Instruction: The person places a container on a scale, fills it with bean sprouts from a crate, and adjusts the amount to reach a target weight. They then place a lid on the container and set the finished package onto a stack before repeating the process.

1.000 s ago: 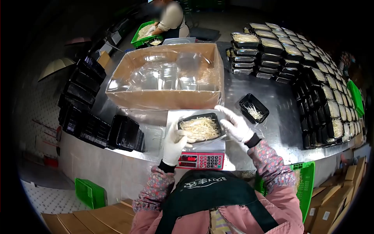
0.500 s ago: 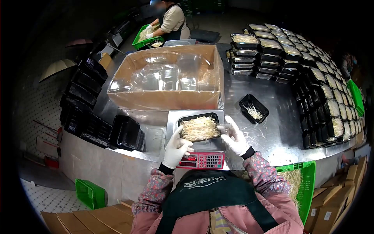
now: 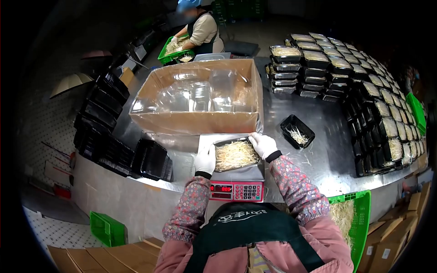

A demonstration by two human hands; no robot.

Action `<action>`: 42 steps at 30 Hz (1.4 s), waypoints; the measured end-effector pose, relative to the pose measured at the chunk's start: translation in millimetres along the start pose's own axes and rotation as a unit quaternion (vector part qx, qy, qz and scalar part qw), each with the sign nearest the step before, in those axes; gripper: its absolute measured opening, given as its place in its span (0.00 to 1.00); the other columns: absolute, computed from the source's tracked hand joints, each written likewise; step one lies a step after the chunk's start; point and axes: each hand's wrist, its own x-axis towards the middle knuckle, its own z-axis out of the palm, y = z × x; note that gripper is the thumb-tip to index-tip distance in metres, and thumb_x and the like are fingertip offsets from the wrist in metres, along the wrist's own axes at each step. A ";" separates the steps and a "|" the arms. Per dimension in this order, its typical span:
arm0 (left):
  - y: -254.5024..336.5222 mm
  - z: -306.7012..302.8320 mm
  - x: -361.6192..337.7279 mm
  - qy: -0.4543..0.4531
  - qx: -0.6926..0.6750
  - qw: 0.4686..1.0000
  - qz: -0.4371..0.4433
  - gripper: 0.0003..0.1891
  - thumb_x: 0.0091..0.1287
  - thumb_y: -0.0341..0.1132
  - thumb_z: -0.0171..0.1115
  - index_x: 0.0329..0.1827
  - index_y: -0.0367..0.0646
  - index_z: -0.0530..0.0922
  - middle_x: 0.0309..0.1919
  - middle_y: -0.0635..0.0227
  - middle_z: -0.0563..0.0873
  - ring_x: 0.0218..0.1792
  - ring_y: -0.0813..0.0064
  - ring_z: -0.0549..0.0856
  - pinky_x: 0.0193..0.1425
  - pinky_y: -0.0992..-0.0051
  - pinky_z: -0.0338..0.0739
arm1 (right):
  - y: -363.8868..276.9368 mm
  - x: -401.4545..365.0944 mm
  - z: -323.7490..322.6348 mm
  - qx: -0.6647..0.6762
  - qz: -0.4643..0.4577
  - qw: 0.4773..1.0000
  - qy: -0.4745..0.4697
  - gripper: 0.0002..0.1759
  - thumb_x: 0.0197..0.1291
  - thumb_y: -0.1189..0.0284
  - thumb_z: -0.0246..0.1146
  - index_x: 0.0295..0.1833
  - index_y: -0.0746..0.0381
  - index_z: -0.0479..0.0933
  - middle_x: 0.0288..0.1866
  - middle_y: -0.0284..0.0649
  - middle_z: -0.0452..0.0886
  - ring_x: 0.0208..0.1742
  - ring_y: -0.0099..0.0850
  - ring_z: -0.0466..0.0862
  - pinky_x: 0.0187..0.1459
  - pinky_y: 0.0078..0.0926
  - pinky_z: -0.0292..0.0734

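Note:
A black tray of bean sprouts (image 3: pixel 236 155) lies over the plate of the red-fronted scale (image 3: pixel 236 191). My gloved left hand (image 3: pixel 205 160) is closed on the tray's left edge. At the tray's upper right corner, my gloved right hand (image 3: pixel 263 145) has its fingers pressed together on the rim. A clear lid seems to cover the sprouts, though its edges are hard to make out. To the right, another black tray (image 3: pixel 297 131) holds a small heap of sprouts, with loose sprouts on the metal table near it.
Behind the scale stands a carton (image 3: pixel 195 121) of clear lids. Empty black trays (image 3: pixel 150 159) are stacked at left, filled packs (image 3: pixel 314 57) at right. A green crate of sprouts (image 3: pixel 362 223) is beside me. A co-worker (image 3: pixel 205 32) handles sprouts beyond the carton.
Both hands have moved from beside the tray onto its edges; my right hand has gone up and left. The clear piece near my right hand is now over the tray. The view has shifted slightly.

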 end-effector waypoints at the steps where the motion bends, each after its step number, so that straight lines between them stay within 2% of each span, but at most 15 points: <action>1: -0.2 1.1 -0.3 -0.008 -0.016 1.000 -0.014 0.15 0.71 0.41 0.55 0.52 0.46 0.84 0.46 0.54 0.85 0.48 0.53 0.83 0.53 0.63 0.77 | -1.6 -0.4 -2.9 0.008 0.008 1.000 -0.005 0.17 0.70 0.56 0.52 0.49 0.56 0.78 0.42 0.47 0.85 0.45 0.47 0.84 0.47 0.46 0.78; 9: -2.0 -2.0 6.3 -0.082 -0.007 0.993 -0.086 0.18 0.74 0.42 0.51 0.59 0.45 0.81 0.52 0.50 0.84 0.54 0.53 0.83 0.59 0.65 0.76 | 7.7 11.3 7.1 0.112 0.076 0.989 -0.060 0.21 0.67 0.52 0.55 0.49 0.58 0.80 0.44 0.48 0.85 0.49 0.47 0.84 0.51 0.41 0.76; 12: -8.5 4.6 4.1 -0.066 -0.100 0.991 -0.061 0.19 0.74 0.43 0.51 0.60 0.42 0.80 0.52 0.49 0.84 0.54 0.55 0.84 0.59 0.66 0.75 | 16.2 10.6 18.9 0.214 0.094 0.971 -0.054 0.22 0.66 0.52 0.58 0.49 0.60 0.81 0.44 0.49 0.85 0.50 0.46 0.84 0.52 0.40 0.76; 13: -42.1 24.6 6.4 -0.066 -0.149 0.986 -0.028 0.20 0.74 0.42 0.54 0.62 0.38 0.78 0.51 0.51 0.86 0.52 0.61 0.85 0.59 0.69 0.75 | 30.6 15.5 41.4 0.267 0.090 0.959 -0.026 0.18 0.66 0.57 0.61 0.46 0.62 0.81 0.40 0.44 0.86 0.43 0.38 0.85 0.48 0.33 0.76; 15: -41.7 18.6 7.1 -0.122 -0.248 0.954 -0.112 0.20 0.72 0.40 0.57 0.61 0.37 0.78 0.48 0.57 0.87 0.46 0.67 0.86 0.53 0.72 0.78 | 37.9 18.8 59.6 0.418 0.104 0.902 -0.034 0.15 0.66 0.61 0.63 0.44 0.63 0.81 0.37 0.39 0.85 0.40 0.30 0.83 0.45 0.28 0.76; 17: -34.1 10.9 9.3 -0.160 -0.319 0.914 -0.195 0.16 0.72 0.37 0.59 0.59 0.42 0.81 0.33 0.78 0.85 0.20 0.94 0.72 0.19 0.88 0.63 | 40.5 19.5 58.9 0.500 0.131 0.855 -0.051 0.08 0.66 0.69 0.65 0.41 0.63 0.80 0.35 0.30 0.82 0.37 0.19 0.78 0.42 0.20 0.76; 21: -34.7 11.7 16.5 -0.151 -0.330 0.907 -0.212 0.09 0.69 0.35 0.62 0.47 0.41 0.84 0.30 0.78 0.84 0.21 0.91 0.73 0.20 0.86 0.64 | 47.5 21.7 68.1 0.551 0.119 0.826 -0.033 0.07 0.64 0.70 0.68 0.36 0.60 0.78 0.32 0.29 0.82 0.33 0.18 0.78 0.40 0.19 0.76; 27: -44.8 21.9 19.5 -0.138 -0.380 0.881 -0.245 0.07 0.65 0.29 0.62 0.43 0.40 0.84 0.28 0.76 0.83 0.22 0.87 0.75 0.21 0.84 0.65 | 49.4 22.7 77.6 0.584 0.083 0.808 -0.003 0.06 0.64 0.73 0.67 0.34 0.61 0.77 0.32 0.28 0.81 0.33 0.17 0.78 0.40 0.19 0.76; 30: -42.2 23.4 18.0 -0.123 -0.432 0.851 -0.271 0.05 0.63 0.26 0.62 0.41 0.39 0.83 0.30 0.73 0.84 0.26 0.83 0.79 0.28 0.81 0.71 | 47.4 21.8 83.6 0.598 0.094 0.796 0.011 0.07 0.63 0.74 0.67 0.33 0.61 0.77 0.31 0.28 0.81 0.33 0.16 0.76 0.40 0.18 0.74; 34: -49.7 38.2 15.0 -0.077 -0.484 0.842 -0.225 0.05 0.63 0.25 0.61 0.40 0.37 0.82 0.33 0.69 0.85 0.33 0.78 0.83 0.37 0.78 0.77 | 46.2 22.4 84.0 0.588 0.089 0.804 0.026 0.07 0.62 0.73 0.68 0.33 0.62 0.77 0.30 0.28 0.80 0.33 0.17 0.76 0.40 0.19 0.74; 36: -46.6 34.5 11.3 -0.079 -0.500 0.835 -0.217 0.06 0.63 0.24 0.61 0.40 0.36 0.82 0.34 0.68 0.85 0.35 0.76 0.84 0.41 0.77 0.78 | 49.6 24.5 82.5 0.550 0.095 0.829 0.022 0.10 0.63 0.67 0.68 0.37 0.63 0.79 0.30 0.28 0.80 0.32 0.16 0.76 0.38 0.19 0.73; 38: -42.2 25.8 -0.5 -0.076 -0.470 0.854 -0.211 0.05 0.64 0.27 0.62 0.40 0.37 0.83 0.35 0.69 0.85 0.33 0.81 0.82 0.37 0.81 0.76 | 60.6 33.1 76.7 0.552 0.126 0.824 -0.013 0.18 0.67 0.58 0.64 0.38 0.63 0.80 0.29 0.28 0.79 0.29 0.17 0.75 0.34 0.18 0.72; 39: -32.2 19.0 -8.8 -0.064 -0.482 0.838 -0.247 0.06 0.66 0.29 0.61 0.42 0.38 0.83 0.35 0.70 0.85 0.32 0.81 0.82 0.36 0.81 0.77 | 47.2 24.9 41.6 0.521 0.152 0.839 -0.044 0.25 0.69 0.48 0.58 0.42 0.62 0.80 0.28 0.29 0.78 0.26 0.18 0.74 0.28 0.17 0.70; 40: -20.6 10.1 -16.3 -0.051 -0.492 0.822 -0.283 0.08 0.68 0.31 0.61 0.45 0.38 0.83 0.35 0.70 0.85 0.32 0.81 0.83 0.34 0.80 0.78 | 36.6 21.7 15.0 0.530 0.213 0.817 -0.082 0.29 0.69 0.44 0.54 0.50 0.61 0.78 0.29 0.30 0.78 0.25 0.19 0.75 0.23 0.15 0.69; 42: -5.3 -13.6 -26.7 -0.079 -0.466 0.798 -0.374 0.13 0.69 0.39 0.63 0.49 0.40 0.81 0.33 0.69 0.85 0.28 0.79 0.84 0.28 0.77 0.83 | 33.7 14.2 -2.7 0.539 0.194 0.817 -0.062 0.30 0.69 0.44 0.52 0.57 0.60 0.74 0.31 0.31 0.79 0.25 0.19 0.75 0.21 0.15 0.69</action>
